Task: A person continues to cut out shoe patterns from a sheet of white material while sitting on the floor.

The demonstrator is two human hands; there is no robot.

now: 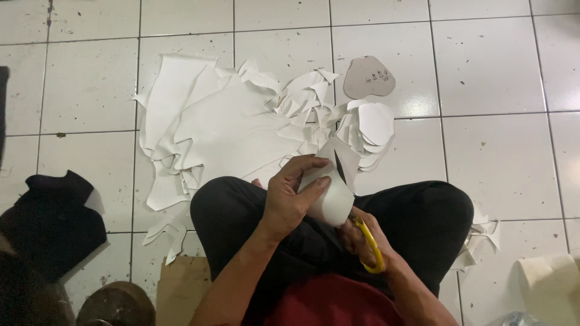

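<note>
Left hand: I see my left hand (pixel 289 196) above my lap, fingers and thumb curled around a white sheet piece (pixel 329 193), pinching its near edge.
Right hand: my right hand (pixel 362 238) sits lower and to the right, fingers threaded through the loops of the yellow-handled scissors (pixel 370 244) and closed on them.
Sheet piece: it sits between my two hands over my crossed legs in black trousers (pixel 423 220); its long axis runs from the scissors up and away from me, the pointed end aimed at the pile ahead.
Scissors: handles toward my right wrist; the blades are hidden under the piece, so I cannot tell how far they gape.
Floor ahead: a pile of white offcuts (pixel 241 121) on white floor tiles (pixel 495 66), with a greyish rounded template (pixel 368 77) just beyond its right end.
Left side: dark cloth (pixel 57 211).
</note>
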